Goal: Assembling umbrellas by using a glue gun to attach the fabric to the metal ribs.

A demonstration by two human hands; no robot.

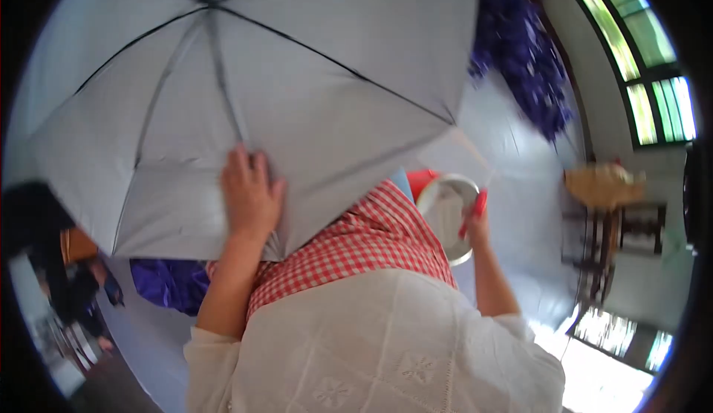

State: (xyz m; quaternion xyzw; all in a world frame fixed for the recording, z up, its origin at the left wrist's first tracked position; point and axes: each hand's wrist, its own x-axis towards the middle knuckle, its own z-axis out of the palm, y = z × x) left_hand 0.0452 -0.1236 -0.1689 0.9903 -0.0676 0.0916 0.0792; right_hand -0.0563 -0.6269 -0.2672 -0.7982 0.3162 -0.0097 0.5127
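An opened umbrella (327,49) with a silver-grey inner side and dark ribs spreads across my lap and the upper left. My left hand (251,194) lies on its fabric near the lower edge, fingers stretched along a rib. Off to the right, my right hand (477,223) is closed round a small red-handled tool (480,205); blur hides its exact kind, though it could be scissors. Beneath that hand sits a round, pale-rimmed container (444,212). A faint thin line, perhaps thread, runs from the umbrella's right corner toward my right hand.
A red-and-white checked cloth (334,272) covers my lap. Purple fabric lies heaped at the upper right (523,56) and below the umbrella (171,283). Wooden furniture (601,242) bearing a tan bundle (605,185) stands right. A person in dark clothes (67,272) is at far left.
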